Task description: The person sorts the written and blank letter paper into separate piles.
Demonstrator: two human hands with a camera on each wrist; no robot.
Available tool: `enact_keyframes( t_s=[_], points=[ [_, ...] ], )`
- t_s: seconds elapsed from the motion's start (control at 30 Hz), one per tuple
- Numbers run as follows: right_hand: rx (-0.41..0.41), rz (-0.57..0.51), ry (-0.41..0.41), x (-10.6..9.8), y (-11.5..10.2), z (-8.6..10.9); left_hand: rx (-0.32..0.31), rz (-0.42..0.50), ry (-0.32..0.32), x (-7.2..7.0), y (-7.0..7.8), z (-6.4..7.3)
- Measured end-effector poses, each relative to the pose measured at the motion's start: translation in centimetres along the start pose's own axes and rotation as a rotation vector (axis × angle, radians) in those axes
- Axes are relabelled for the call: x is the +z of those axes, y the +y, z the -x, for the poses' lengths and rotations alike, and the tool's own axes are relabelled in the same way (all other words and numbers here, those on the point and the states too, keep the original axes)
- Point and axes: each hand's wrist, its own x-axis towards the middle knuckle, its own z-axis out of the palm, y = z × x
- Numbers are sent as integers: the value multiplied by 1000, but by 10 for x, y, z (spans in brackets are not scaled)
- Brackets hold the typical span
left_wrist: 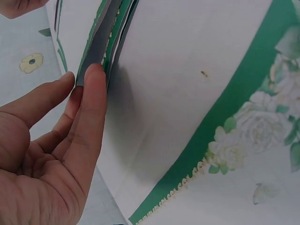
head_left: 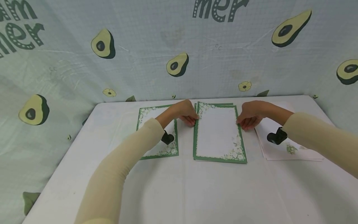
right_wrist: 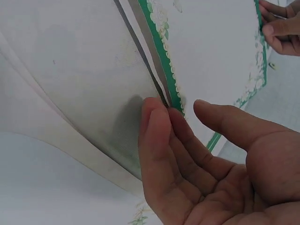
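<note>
A stack of green-bordered, flower-printed paper [head_left: 216, 133] lies at the middle of the table, its sheets slightly uneven. My left hand [head_left: 188, 112] pinches the stack's left edge between thumb and fingers. In the left wrist view, the top sheet's edge [left_wrist: 89, 61] lifts apart from the sheets below. At the right edge, my right hand [head_left: 250, 115] holds the stack, fingers curled against the sheet edges [right_wrist: 157, 79]. The right thumb lies over the front side; whether it presses the paper I cannot tell.
Another green-bordered sheet [head_left: 156, 152] lies to the left, partly under my left forearm. Pale sheets with a small green floral print [head_left: 279, 152] lie to the right beneath my right forearm. A white-covered table [head_left: 212, 193] meets an avocado-print curtain [head_left: 139, 62] behind.
</note>
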Motion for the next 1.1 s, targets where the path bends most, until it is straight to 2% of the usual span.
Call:
enact_keyframes(
  t_s=[0.17,0.3,0.6,0.83,0.97,1.1],
  points=[
    [-56,115,22,3,3,-7,16,41,-9,2,-5,1],
    [-78,128,48,3,10,-12,39,70,6,4,-7,3],
    [-213,173,127,7,25,-10,113,135,82,11,-18,4],
    [-288,194,231,16,31,-7,147,102,149,16,-25,2],
    [-272,135,271,21,35,-3,133,117,161,20,-24,3],
    [-249,10,270,24,39,1,128,118,186,22,-25,4]
  ],
)
